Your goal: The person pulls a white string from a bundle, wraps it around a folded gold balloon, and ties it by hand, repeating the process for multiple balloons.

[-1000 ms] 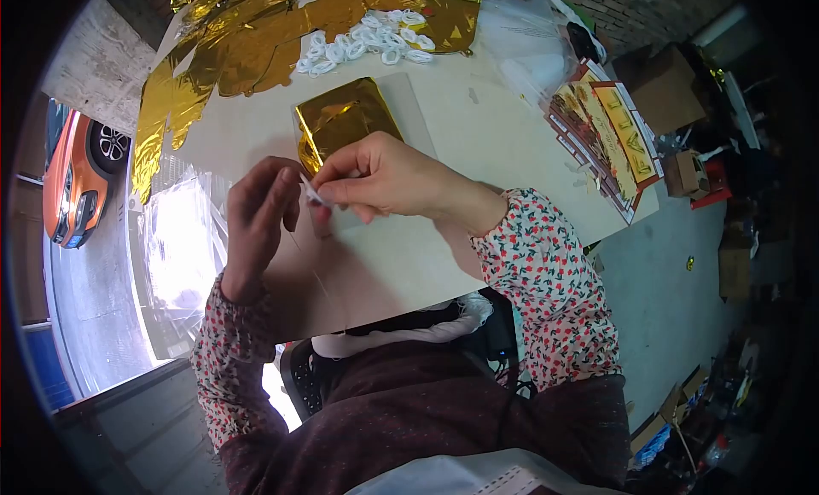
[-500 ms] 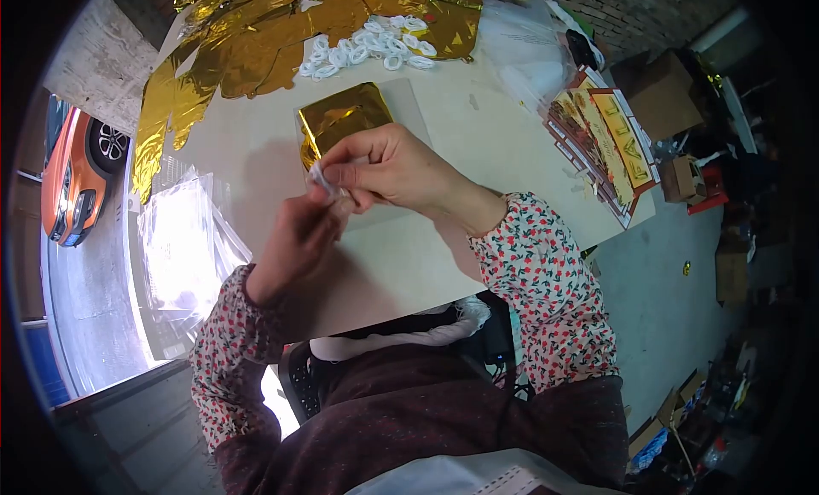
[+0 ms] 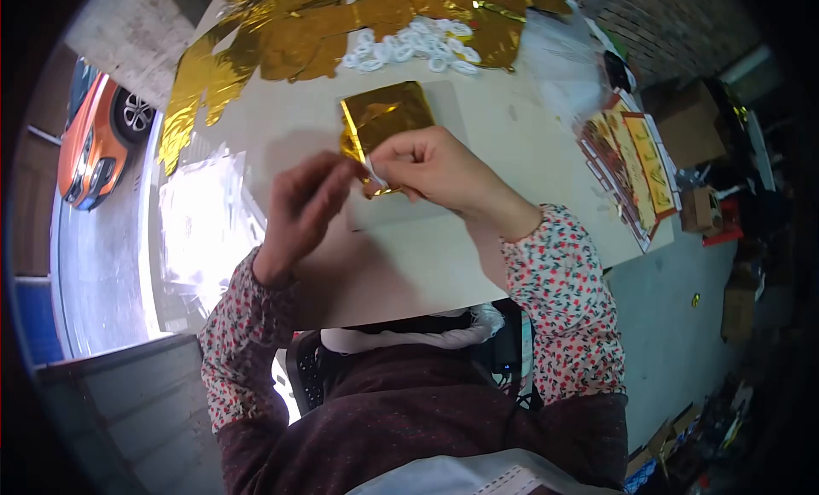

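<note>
White string or cord (image 3: pixel 373 172) is pinched in the fingertips of my right hand (image 3: pixel 435 169). My left hand (image 3: pixel 311 206) meets it from the left, its fingers bent together near the string; what they grip is too small to make out. Just beyond both hands lies a folded gold foil packet (image 3: pixel 392 113) on a clear plastic sleeve (image 3: pixel 452 111). Several small white string loops (image 3: pixel 414 47) are piled farther back, beside spread gold foil (image 3: pixel 299 47).
Clear plastic bags (image 3: pixel 200 226) lie at the left of the table (image 3: pixel 409 282). Printed cards (image 3: pixel 636 166) and plastic wrap (image 3: pixel 559 64) are on the right. Cardboard boxes (image 3: pixel 682 124) stand beyond the right edge, and an orange car (image 3: pixel 94 154) is at far left.
My view has turned, so the table appears farther right. My left hand closed in on the string, then drew slightly apart from my right hand, which still pinches it.
</note>
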Motion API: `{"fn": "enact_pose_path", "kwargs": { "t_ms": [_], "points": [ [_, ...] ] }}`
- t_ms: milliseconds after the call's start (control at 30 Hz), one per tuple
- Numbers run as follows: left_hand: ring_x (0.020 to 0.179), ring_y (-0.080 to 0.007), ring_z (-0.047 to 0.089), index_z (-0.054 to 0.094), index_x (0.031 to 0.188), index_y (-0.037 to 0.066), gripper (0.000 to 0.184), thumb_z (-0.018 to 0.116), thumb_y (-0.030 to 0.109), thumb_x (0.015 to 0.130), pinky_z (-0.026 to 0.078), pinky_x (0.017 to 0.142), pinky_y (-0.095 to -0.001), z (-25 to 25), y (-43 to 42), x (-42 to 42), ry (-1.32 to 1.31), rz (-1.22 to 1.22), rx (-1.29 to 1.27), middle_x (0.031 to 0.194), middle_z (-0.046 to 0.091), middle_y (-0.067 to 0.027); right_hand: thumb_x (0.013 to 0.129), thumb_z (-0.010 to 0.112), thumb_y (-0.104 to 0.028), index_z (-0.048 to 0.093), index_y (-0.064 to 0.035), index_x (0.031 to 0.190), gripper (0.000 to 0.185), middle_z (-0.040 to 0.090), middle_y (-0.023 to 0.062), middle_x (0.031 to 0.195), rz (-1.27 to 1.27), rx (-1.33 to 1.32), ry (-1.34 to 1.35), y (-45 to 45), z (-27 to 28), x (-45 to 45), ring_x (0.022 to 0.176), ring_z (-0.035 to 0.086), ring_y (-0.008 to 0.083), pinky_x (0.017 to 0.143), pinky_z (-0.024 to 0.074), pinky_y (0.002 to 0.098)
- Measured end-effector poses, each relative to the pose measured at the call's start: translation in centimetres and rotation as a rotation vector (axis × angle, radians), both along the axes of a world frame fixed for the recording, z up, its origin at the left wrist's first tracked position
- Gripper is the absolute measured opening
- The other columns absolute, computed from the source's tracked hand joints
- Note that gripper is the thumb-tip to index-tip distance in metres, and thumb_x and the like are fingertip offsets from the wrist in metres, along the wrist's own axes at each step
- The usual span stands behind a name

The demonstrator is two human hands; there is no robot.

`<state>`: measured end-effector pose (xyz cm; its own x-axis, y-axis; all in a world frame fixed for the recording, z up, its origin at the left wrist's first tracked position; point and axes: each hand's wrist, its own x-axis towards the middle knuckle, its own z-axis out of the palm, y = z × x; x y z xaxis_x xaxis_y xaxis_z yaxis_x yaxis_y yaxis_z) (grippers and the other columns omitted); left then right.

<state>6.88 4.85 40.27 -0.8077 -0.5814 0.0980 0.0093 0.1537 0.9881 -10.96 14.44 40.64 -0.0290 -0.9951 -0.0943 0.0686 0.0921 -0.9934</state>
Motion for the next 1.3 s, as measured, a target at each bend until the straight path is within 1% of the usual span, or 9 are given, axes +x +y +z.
{"fn": "enact_pose_path", "kwargs": {
  "t_ms": [67,167,367,533,633,767,967,1167,1300],
  "points": [
    [0.056,-0.0022,0.042,0.061,0.097,-0.002,0.018,0.053,0.014,0.093,0.031,0.048,-0.0184,-0.6,-1.1,-0.1,0.005,0.024,0.031,0.068,0.054,0.0025,0.089,0.058,-0.011,0.065,0.0004,0.094,0.014,0.065,0.0031,0.074,0.141,0.098,-0.032,0.3,0.1,-0.2,0.049,0.045,0.0002,0.04,0.0305,0.0145],
    [0.062,-0.0047,0.046,0.062,0.095,-0.002,0.017,0.052,0.012,0.093,0.039,0.055,-0.0224,-2.7,-0.1,-0.7,-0.04,-0.002,0.063,0.069,0.053,0.0027,0.089,0.059,-0.017,0.065,-0.0021,0.097,0.018,0.065,0.0019,0.073,0.1,0.03,-0.153,0.4,0.1,-0.1,0.048,0.045,-0.0007,0.041,0.0306,0.0146],
    [0.057,-0.0051,0.045,0.064,0.091,0.0,0.017,0.053,0.013,0.093,0.038,0.051,-0.023,-1.6,1.3,-1.2,-0.111,-0.161,-0.122,0.063,0.05,0.0019,0.09,0.057,-0.013,0.064,0.0,0.101,0.019,0.065,0.0018,0.075,-0.106,-0.045,-0.307,-0.1,-0.3,-0.3,0.049,0.046,-0.0003,0.041,0.0324,0.0147],
    [0.049,-0.0029,0.042,0.063,0.089,0.0,0.018,0.052,0.013,0.093,0.033,0.043,-0.0201,-1.9,0.4,-0.5,0.03,-0.024,-0.142,0.06,0.05,0.0024,0.089,0.056,-0.01,0.063,-0.0005,0.104,0.019,0.065,0.0026,0.076,-0.073,0.056,-0.032,0.1,-0.5,0.2,0.05,0.047,-0.0004,0.041,0.0339,0.0138],
    [0.063,-0.0059,0.049,0.062,0.09,-0.005,0.017,0.052,0.009,0.091,0.041,0.056,-0.0224,-0.9,-0.3,-0.4,0.0,0.111,-0.165,0.069,0.058,-0.0026,0.088,0.057,-0.009,0.063,-0.0001,0.104,0.019,0.066,0.004,0.078,-0.021,0.077,-0.008,0.2,-0.4,0.7,0.05,0.048,-0.0004,0.041,0.0353,0.0132],
    [0.061,-0.0048,0.049,0.061,0.09,-0.004,0.017,0.055,0.012,0.09,0.039,0.053,-0.02,-1.2,-0.6,-0.3,0.035,0.138,-0.097,0.07,0.059,-0.0023,0.088,0.06,-0.015,0.064,-0.0035,0.102,0.019,0.068,0.0043,0.083,0.039,0.089,-0.008,0.1,-0.4,0.4,0.052,0.049,-0.0004,0.043,0.0356,0.014],
    [0.056,-0.0042,0.047,0.064,0.09,-0.001,0.02,0.055,0.017,0.091,0.036,0.047,-0.0201,-2.0,-0.8,-0.5,-0.025,-0.019,0.093,0.066,0.056,-0.0004,0.088,0.059,-0.008,0.062,0.0007,0.101,0.016,0.068,0.0091,0.086,0.0,0.056,-0.351,0.3,-0.4,-0.1,0.052,0.052,0.0023,0.043,0.0387,0.0137],
    [0.052,-0.0046,0.046,0.064,0.086,0.0,0.023,0.054,0.019,0.093,0.038,0.048,-0.0193,-2.4,-0.2,-0.4,-0.078,-0.183,-0.058,0.068,0.055,-0.0008,0.089,0.057,-0.008,0.062,0.0026,0.099,0.016,0.067,0.0112,0.09,-0.142,-0.045,-0.576,-0.1,-0.9,-0.5,0.048,0.048,0.003,0.044,0.0391,0.0148],
    [0.056,-0.0077,0.05,0.063,0.087,-0.001,0.012,0.058,0.009,0.088,0.041,0.052,-0.022,-1.8,0.3,-0.3,-0.014,-0.027,-0.266,0.068,0.056,-0.0027,0.089,0.056,-0.008,0.06,0.0035,0.101,0.017,0.067,0.0115,0.091,-0.175,-0.036,-0.525,-0.3,-0.9,-0.6,0.048,0.047,0.0042,0.045,0.0384,0.0153]
  ]
}}
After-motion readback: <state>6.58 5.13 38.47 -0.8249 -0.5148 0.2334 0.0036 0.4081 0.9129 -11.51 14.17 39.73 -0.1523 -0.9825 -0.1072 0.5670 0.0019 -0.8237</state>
